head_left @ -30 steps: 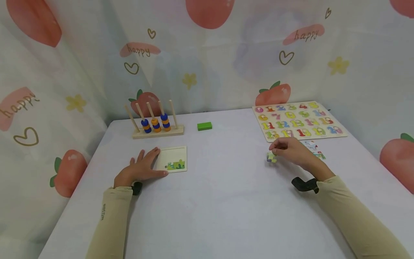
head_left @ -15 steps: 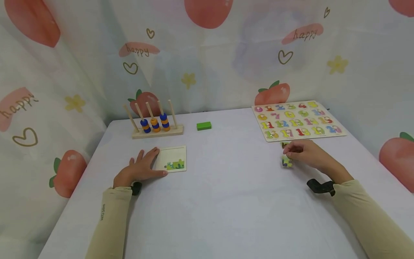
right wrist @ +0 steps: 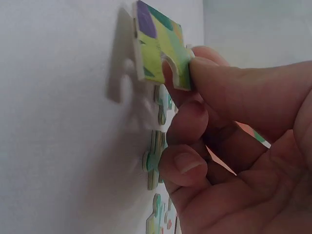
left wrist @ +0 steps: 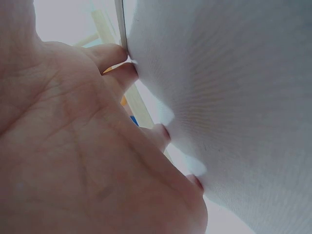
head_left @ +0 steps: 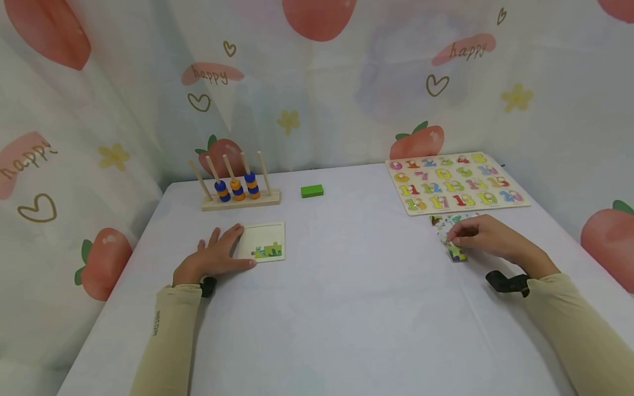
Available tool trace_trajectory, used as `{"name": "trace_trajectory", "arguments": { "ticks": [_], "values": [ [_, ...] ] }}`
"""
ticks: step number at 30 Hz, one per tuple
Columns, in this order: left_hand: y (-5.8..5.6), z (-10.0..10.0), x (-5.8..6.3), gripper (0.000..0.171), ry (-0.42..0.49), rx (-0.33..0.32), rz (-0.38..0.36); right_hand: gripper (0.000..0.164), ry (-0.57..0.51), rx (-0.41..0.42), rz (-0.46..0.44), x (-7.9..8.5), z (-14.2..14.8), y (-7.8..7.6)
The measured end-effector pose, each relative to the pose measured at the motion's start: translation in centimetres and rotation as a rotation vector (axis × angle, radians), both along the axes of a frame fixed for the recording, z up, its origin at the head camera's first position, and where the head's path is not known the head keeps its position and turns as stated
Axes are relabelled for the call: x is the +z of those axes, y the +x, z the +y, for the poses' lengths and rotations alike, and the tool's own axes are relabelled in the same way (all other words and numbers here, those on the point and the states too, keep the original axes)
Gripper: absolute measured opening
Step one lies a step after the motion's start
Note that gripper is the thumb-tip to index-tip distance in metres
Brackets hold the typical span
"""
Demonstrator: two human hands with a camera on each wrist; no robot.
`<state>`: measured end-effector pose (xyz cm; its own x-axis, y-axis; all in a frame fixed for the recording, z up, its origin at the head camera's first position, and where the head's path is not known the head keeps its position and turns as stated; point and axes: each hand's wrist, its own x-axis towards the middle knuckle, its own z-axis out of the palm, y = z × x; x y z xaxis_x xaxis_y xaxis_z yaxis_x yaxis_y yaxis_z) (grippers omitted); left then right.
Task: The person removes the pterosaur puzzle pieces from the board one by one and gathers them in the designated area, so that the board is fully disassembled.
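Observation:
My left hand point(head_left: 210, 259) lies with spread fingers at the left side of a pale square puzzle board point(head_left: 255, 235); thumb and forefinger touch its edges. Joined green jigsaw pieces point(head_left: 269, 251) sit along the board's lower right. In the left wrist view, the palm fills much of the picture and the fingertips reach the cloth. My right hand point(head_left: 487, 240) pinches a green jigsaw piece with a purple corner point(right wrist: 158, 46) between thumb and forefinger, tilted just above the table. Loose jigsaw pieces point(right wrist: 154, 158) lie close behind that hand, partly hidden by it.
At the back right lies a wooden number board point(head_left: 455, 184). A bead abacus with upright pegs point(head_left: 241, 202) stands at the back left, and a green block point(head_left: 312, 191) lies to its right. A printed curtain point(head_left: 337, 99) hangs behind the white-covered table point(head_left: 342, 319).
My right hand has moved to the right with the jigsaw piece, toward the loose pieces, some of which now show left of the hand. The left hand stays in place on the board.

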<state>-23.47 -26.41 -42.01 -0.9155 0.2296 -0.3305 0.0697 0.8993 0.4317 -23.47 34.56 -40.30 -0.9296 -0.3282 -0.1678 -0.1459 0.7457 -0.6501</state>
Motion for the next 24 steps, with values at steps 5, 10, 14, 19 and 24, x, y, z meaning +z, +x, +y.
{"name": "trace_trajectory", "arguments": {
  "ticks": [5, 10, 14, 19, 24],
  "values": [
    [0.0, -0.1, 0.1, 0.118, -0.006, -0.004, 0.003, 0.011, 0.012, 0.017, -0.035, 0.1, 0.1, -0.2],
    [-0.2, -0.2, 0.2, 0.117, -0.018, -0.008, -0.001, 0.012, 0.02, -0.017, -0.022, 0.3, -0.2, -0.1],
    [-0.4, -0.2, 0.1, 0.117, -0.025, -0.005, 0.0, 0.014, 0.025, -0.074, -0.006, 0.6, -0.5, 0.0],
    [-0.4, -0.1, 0.0, 0.118, -0.023, 0.001, -0.006, 0.022, 0.013, -0.116, 0.012, 0.7, -1.2, -0.3],
    [-0.2, -0.2, -0.1, 0.117, -0.004, 0.003, -0.004, 0.028, -0.009, -0.115, 0.042, 0.9, -2.4, -0.6]
  ]
}}
